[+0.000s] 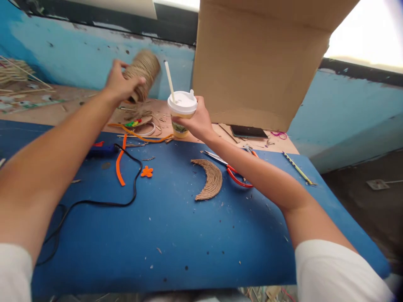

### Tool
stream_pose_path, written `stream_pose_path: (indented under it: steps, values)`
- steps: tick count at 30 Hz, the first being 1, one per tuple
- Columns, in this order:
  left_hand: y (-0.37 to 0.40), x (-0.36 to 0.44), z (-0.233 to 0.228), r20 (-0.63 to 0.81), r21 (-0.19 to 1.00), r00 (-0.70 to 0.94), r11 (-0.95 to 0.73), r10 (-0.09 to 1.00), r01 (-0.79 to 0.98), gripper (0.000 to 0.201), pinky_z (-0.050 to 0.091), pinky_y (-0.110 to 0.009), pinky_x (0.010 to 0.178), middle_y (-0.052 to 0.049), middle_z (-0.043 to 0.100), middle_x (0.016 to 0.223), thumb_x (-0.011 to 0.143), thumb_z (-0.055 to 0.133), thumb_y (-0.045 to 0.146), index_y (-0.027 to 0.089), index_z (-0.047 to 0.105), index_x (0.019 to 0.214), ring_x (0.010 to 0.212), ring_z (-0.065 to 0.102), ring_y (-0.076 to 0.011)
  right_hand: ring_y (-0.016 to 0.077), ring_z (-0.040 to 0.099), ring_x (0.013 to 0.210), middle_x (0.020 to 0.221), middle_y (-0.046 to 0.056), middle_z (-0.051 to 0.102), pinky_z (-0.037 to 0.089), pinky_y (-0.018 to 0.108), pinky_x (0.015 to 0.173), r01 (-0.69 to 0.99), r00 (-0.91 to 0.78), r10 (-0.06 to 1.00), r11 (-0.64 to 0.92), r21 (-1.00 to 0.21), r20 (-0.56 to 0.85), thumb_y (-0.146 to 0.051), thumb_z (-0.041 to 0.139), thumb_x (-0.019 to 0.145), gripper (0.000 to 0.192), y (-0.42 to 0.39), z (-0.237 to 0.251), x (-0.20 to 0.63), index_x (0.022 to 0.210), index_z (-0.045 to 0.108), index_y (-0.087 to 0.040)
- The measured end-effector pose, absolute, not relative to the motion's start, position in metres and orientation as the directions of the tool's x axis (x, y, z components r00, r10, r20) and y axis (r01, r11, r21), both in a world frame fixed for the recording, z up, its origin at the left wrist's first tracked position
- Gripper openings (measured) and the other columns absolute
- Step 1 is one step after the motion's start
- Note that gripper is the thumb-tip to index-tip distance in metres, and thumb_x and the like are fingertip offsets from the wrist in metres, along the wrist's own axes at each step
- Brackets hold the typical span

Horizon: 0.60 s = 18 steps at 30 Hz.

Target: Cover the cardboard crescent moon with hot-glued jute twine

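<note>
At the back left, my left hand (121, 84) grips a spool of brown twine (145, 69), tilted and slightly blurred above the tabletop. My right hand (199, 121) is wrapped round a lidded drink cup (180, 130) with a white lid and a straw, upright near the back edge of the blue mat. A crescent covered in coiled twine (210, 180) lies on the mat in front of the cup. Red-handled scissors (234, 176) lie to its right, partly under my right forearm. An orange felt flower (147, 171) and an orange strip (120, 163) lie to the left.
A black cord (107, 204) curls over the mat's left side from a blue tool (102, 150). Behind stand a large cardboard sheet (255, 63) and a phone (248, 131) at its foot. A patterned pencil (297, 167) lies right; sticks (15, 73) are piled far left.
</note>
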<state>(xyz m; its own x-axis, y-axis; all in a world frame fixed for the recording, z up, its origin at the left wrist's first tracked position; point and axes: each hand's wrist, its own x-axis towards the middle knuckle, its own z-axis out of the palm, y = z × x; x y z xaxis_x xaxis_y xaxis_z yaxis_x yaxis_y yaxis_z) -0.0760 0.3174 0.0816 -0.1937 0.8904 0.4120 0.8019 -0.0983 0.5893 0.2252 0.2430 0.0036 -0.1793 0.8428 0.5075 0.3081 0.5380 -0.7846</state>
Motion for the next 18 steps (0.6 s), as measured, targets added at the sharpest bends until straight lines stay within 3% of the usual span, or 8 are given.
stream_pose_path:
  steps: [5,11,14,18]
  values:
    - [0.327,-0.069,0.046,0.262,0.486,0.056,-0.182,0.964,0.855,0.049,0.072,-0.055,0.115,-0.015,0.076,0.154,0.116,0.084,0.046,0.018,0.073,0.156,0.135,0.079,-0.0316,0.0425,0.073,0.146,0.154,0.018,0.071,0.059,0.066,0.132,0.324,-0.224,0.818,0.575,-0.752,0.529,-0.076,0.101,0.075,0.097,0.243,0.01,0.232,0.141,0.05,-0.027]
    - [0.358,-0.081,0.058,0.167,0.361,0.149,-0.201,0.975,0.911,0.048,0.073,-0.055,0.113,-0.015,0.076,0.153,0.117,0.083,0.046,0.018,0.074,0.155,0.133,0.079,-0.0314,0.0451,0.069,0.148,0.157,0.021,0.067,0.056,0.069,0.133,0.386,-0.246,0.813,0.582,-0.716,0.528,-0.074,0.1,0.079,0.094,0.248,0.011,0.22,0.145,0.055,-0.024]
    - [0.369,-0.088,0.061,0.176,0.321,0.182,-0.231,0.967,0.919,0.048,0.073,-0.054,0.113,-0.015,0.077,0.153,0.117,0.083,0.046,0.018,0.074,0.154,0.133,0.079,-0.0311,0.044,0.067,0.153,0.164,0.022,0.065,0.055,0.067,0.136,0.408,-0.26,0.811,0.585,-0.701,0.524,-0.071,0.098,0.083,0.095,0.246,0.008,0.219,0.154,0.056,-0.024]
    - [0.371,-0.095,0.055,0.276,0.27,0.205,-0.28,0.939,0.921,0.049,0.073,-0.054,0.113,-0.015,0.077,0.153,0.116,0.083,0.047,0.017,0.074,0.154,0.132,0.08,-0.0312,0.0425,0.068,0.155,0.169,0.019,0.069,0.057,0.064,0.136,0.459,-0.258,0.815,0.576,-0.676,0.519,-0.074,0.105,0.075,0.114,0.247,0.012,0.254,0.166,0.056,-0.026]
